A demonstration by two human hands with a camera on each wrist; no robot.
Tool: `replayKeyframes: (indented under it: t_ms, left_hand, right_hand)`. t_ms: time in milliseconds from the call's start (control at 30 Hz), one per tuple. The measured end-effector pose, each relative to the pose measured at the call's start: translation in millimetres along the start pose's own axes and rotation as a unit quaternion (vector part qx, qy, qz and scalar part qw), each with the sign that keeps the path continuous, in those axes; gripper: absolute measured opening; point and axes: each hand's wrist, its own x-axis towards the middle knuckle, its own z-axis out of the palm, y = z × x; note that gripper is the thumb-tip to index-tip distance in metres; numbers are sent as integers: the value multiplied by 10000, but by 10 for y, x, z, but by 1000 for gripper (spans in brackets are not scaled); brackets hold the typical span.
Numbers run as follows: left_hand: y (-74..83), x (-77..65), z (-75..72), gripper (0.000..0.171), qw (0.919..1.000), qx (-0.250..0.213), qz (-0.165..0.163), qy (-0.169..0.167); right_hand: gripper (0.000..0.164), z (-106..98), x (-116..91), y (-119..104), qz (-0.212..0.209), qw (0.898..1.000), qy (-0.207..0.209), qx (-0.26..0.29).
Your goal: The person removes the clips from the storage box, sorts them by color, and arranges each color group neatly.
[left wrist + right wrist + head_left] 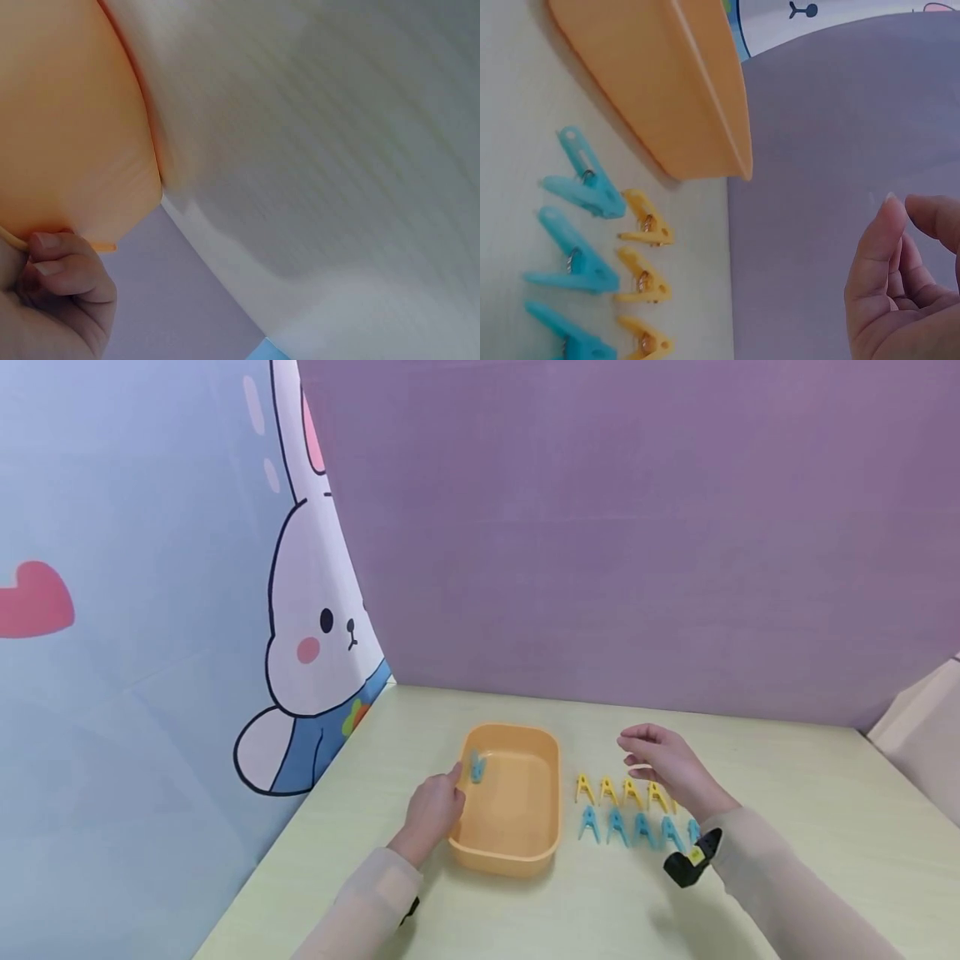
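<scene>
An orange plastic basin [507,858] stands on the table, with one blue clothespin [477,768] near its left wall. My left hand [437,810] grips the basin's left rim, thumb over the edge and fingers outside, as the left wrist view [64,289] bears out. Right of the basin lie a row of yellow clothespins [607,791] and, nearer me, a row of blue clothespins [617,827]. Over the far side of the yellow row hovers my right hand [667,764], empty, its fingers loosely bent. Thumb and forefinger tips come close together in the right wrist view [907,277]. My right wrist hides the rows' right ends.
The pale table [795,793] meets a purple backdrop [637,543] behind. On the left hangs a blue curtain with a cartoon rabbit [322,610], running along the table's left edge. A white panel [926,735] borders the right side.
</scene>
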Motion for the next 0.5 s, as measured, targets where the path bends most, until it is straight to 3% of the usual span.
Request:
replayKeyframes:
  t_ms: [500]
  left_hand:
    - [37,6,-30,47,9999,-52,-117,-86]
  right_hand:
    - [42,251,249,-266,-22,10000,-9,8]
